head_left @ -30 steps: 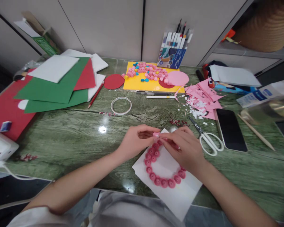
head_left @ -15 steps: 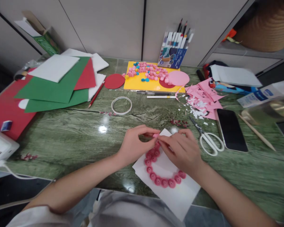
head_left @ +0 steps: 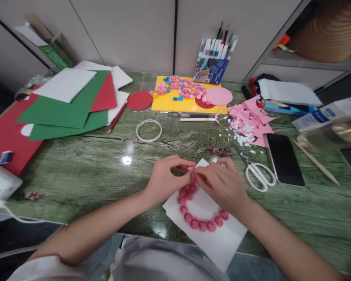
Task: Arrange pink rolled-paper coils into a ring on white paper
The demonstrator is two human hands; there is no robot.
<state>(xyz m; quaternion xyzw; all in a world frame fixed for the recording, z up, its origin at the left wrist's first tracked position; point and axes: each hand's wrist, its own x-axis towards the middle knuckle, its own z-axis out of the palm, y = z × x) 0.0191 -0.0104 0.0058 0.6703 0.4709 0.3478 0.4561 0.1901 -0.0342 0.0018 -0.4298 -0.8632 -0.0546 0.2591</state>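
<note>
a pink coil [head_left: 191,168] is pinched between the fingertips of the left hand [head_left: 165,179] and the right hand [head_left: 222,186], over the sheet [head_left: 222,242] at the near edge of the desk [head_left: 90,171]. an arc [head_left: 199,224] of such coils is laid on the sheet; its right side is not yet filled.

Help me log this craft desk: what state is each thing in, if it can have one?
left hand: pinched shut on the pink paper piece
right hand: pinched shut on the same piece
pink coils: set in an arc on the white sheet, upper right hidden
scissors: shut, lying flat
phone: face up, screen dark
tape roll: lying flat
marker pack: upright, open
</note>
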